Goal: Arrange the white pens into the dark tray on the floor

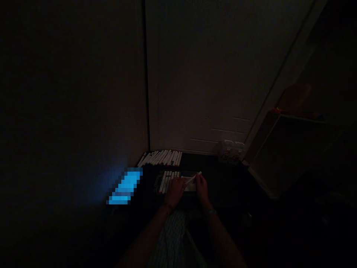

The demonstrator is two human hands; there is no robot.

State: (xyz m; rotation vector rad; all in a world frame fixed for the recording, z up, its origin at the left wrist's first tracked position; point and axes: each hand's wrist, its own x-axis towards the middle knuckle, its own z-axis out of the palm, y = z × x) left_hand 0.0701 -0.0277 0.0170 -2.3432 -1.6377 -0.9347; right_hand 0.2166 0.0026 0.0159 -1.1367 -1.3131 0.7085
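In the dim light, a white marker is held at a slant between my two hands. Its upper right end is pinched in the fingers of my right hand. The fingers of my left hand close around its lower left end, partly hiding it. Both hands are over a flat case on the dark table. A row of white markers lies side by side in the case's left part, some covered by my left hand. The case's right part shows a pale surface beneath my hands.
Many loose white markers are spread along the table's back edge. A glowing blue, pixelated screen is at the left. Two clear packages with handles stand at the back right by the wall. A shelf unit stands further right.
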